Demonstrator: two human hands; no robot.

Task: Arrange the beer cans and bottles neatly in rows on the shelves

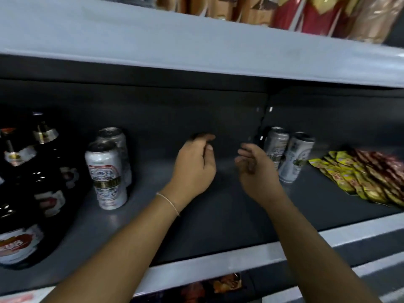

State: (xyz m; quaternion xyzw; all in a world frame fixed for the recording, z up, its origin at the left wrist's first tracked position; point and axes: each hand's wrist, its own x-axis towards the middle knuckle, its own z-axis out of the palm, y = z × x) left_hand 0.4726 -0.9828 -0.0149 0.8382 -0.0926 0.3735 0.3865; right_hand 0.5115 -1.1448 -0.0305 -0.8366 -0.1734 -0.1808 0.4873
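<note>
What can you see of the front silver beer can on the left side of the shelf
The front silver beer can is a tall metal cylinder, silver-white with a red and dark emblem and a gold band round its middle. It stands upright on the dark grey shelf, top closed as far as the blur lets me judge. A second silver can stands right behind it, dark bottles to its left. Neither hand touches it.

Hardly any readable txt. Dark bottle (19, 241) at lower left of frame: red-and-white label w/ big white chars that look like "208", blurred, not certain. Silver can (107, 178) at left-centre: red/gold ornate emblem, lettering too blurred to read. 2 silver cans (286, 156) at right-centre: same kind of label, unreadable. Yellow sachets (349, 178) at right: print illegible.
</note>
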